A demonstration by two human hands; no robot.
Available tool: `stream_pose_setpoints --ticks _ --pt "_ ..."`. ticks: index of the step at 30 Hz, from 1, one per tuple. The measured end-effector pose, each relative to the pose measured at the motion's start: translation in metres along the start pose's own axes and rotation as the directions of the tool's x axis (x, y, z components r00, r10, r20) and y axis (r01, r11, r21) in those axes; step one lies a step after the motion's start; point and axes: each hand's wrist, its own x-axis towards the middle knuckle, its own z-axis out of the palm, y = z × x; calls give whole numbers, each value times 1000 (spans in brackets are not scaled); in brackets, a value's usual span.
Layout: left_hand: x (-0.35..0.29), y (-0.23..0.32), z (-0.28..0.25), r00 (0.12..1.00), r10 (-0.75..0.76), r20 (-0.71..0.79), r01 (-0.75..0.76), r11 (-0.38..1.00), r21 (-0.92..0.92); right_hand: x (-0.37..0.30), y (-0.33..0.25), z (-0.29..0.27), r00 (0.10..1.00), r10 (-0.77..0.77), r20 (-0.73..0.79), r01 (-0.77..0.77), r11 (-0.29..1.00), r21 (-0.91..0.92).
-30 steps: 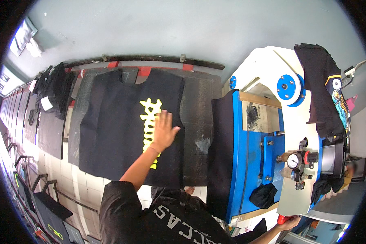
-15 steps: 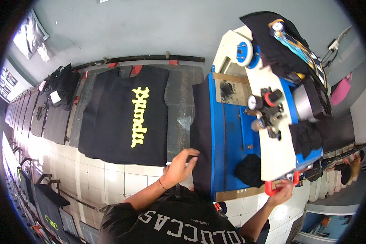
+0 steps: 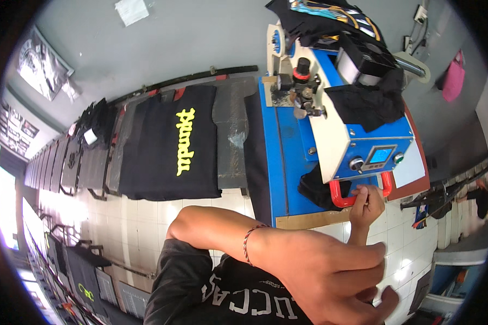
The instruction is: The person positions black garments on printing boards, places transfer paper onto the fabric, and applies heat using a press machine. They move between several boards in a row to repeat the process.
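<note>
A blue-and-cream heat press [image 3: 287,162] stands on the right, with a red U-shaped handle [image 3: 337,195] at its front. The fingers of my right hand [image 3: 367,205] are curled round the bar of that handle. Large and close in front of my body, my left hand [image 3: 331,273] reaches across toward the right. Its fingers are bent and apart, with nothing visible in them, and a braided bracelet circles the wrist. A black shirt with a yellow-green print [image 3: 171,146] lies on a dark board left of the press. Black cloth [image 3: 315,187] is bunched beneath the press head.
A control panel with a small screen [image 3: 381,156] faces me above the handle. More black cloth [image 3: 366,103] and a black box [image 3: 368,57] lie on top of the press. Rows of dark boards [image 3: 95,165] run off to the left. Pale tiles [image 3: 146,216] cover the floor.
My left hand has left the press's near left edge and swung right, close to the camera. My right hand stays at the handle. The view has shifted, bringing the control panel into sight.
</note>
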Motion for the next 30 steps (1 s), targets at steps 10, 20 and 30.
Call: stream_pose_setpoints --ticks 10,20,30 --pt "-281 36 27 42 -989 -145 990 61 -130 8 13 2 975 -135 -176 113 986 -125" --pt "-408 137 63 -697 -541 470 349 -829 -436 8 19 10 927 -219 -304 187 974 -130" --pt "-442 140 43 -568 -544 617 255 -830 -497 6 17 12 925 -209 -316 179 976 -120"
